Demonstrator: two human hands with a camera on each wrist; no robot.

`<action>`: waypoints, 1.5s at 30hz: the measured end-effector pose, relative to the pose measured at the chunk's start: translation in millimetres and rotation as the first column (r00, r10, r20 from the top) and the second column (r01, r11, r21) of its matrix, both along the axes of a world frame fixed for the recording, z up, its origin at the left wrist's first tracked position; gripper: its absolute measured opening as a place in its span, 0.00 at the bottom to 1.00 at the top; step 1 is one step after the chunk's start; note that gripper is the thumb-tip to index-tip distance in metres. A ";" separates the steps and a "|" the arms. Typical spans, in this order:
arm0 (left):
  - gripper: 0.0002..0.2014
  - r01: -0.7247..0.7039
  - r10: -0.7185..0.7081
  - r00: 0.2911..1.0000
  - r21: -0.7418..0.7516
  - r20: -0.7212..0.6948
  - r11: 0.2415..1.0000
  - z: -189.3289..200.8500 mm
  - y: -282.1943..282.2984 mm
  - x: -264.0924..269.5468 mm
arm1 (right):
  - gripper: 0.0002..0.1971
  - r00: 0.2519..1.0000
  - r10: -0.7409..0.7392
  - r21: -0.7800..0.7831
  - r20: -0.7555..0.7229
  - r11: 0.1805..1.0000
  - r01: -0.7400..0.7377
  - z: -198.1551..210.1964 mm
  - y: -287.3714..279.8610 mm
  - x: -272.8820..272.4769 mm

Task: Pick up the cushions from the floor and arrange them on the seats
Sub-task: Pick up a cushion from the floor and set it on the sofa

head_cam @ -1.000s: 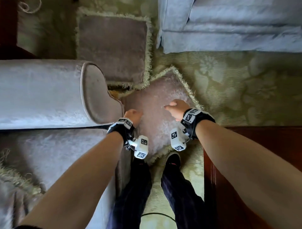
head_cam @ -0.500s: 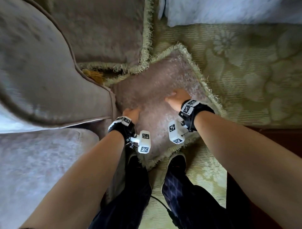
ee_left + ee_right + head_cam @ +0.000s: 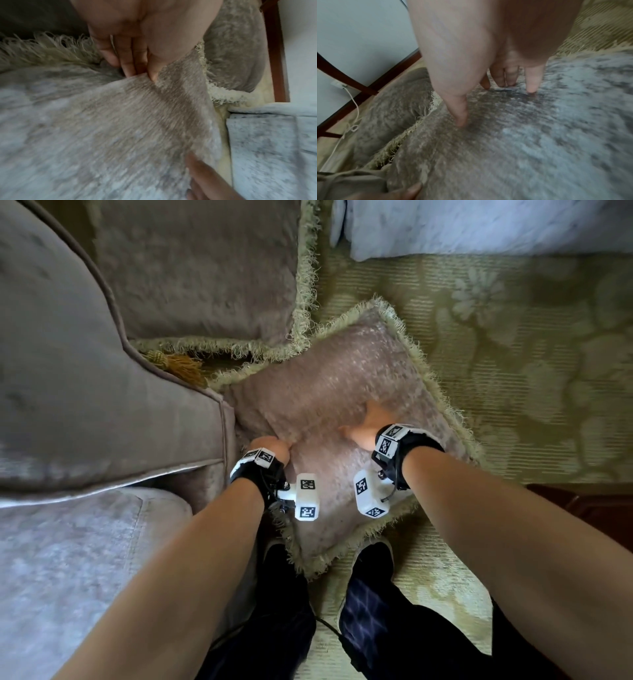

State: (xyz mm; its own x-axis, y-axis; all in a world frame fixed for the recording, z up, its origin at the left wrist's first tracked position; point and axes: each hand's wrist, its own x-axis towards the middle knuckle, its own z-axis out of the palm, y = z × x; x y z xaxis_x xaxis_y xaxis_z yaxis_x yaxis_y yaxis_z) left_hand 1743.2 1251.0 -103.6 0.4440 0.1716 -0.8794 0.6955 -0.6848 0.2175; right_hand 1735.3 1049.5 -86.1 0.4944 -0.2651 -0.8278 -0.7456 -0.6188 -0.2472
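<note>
From the head view, the near cushion (image 3: 342,405) lay on the patterned carpet (image 3: 513,354), turned like a diamond, one corner tucked against the armchair (image 3: 85,371) and its far corner touching the second cushion (image 3: 191,268) that lay farther off on the floor. The left hand (image 3: 270,448) was clenched on the cover at the cushion's armchair-side edge. The right hand (image 3: 364,429) lay on the top face, nearer the middle.

The left wrist view showed the grip plainly: thumb and fingers (image 3: 126,63) pinched a raised fold of the plush cover (image 3: 154,108), beside the fringe (image 3: 42,50). The cloth tented up freely, so the cover seemed loose over a soft filling.

In the right wrist view the right hand's fingers (image 3: 533,81) and thumb were spread straight, tips pressed into the pile, grasping nothing. The surface dimpled under them.

The cushion would likely be light, limp and sagging, not fragile, the pile somewhat slick. A pinch of cover alone might slide or stretch; taking hold at two opposite edges just inside the fringe, or with a palm under it, looked surer.
</note>
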 end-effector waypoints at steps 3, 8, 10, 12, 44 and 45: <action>0.14 -0.107 0.120 0.988 -0.123 0.101 0.987 39.9 -13.3 4.0 | 0.44 1.000 -0.021 0.028 -0.016 0.999 0.021 28.8 -3.2 4.0; 0.05 -0.021 0.094 0.979 -0.373 0.179 0.927 155.8 -63.5 13.8 | 0.30 0.991 -0.105 0.071 0.085 0.993 0.099 115.2 -5.4 13.8; 0.05 0.038 0.079 0.966 -0.433 0.248 0.901 204.7 -90.3 21.8 | 0.24 0.971 -0.167 0.068 0.171 0.985 0.157 157.7 -18.4 21.8; 0.07 0.109 0.043 0.949 -0.453 0.313 0.885 256.9 -112.6 33.0 | 0.25 0.956 -0.205 0.071 0.210 0.978 0.194 209.2 -42.4 29.9; 0.09 0.642 -0.207 0.358 -0.079 0.911 0.763 781.5 -259.4 149.4 | 0.54 0.580 -0.406 0.103 0.706 0.869 0.484 698.0 -260.0 68.9; 0.09 0.638 -0.191 0.362 -0.093 0.912 0.764 784.9 -260.6 158.0 | 0.54 0.576 -0.421 0.118 0.701 0.865 0.488 699.5 -262.3 74.5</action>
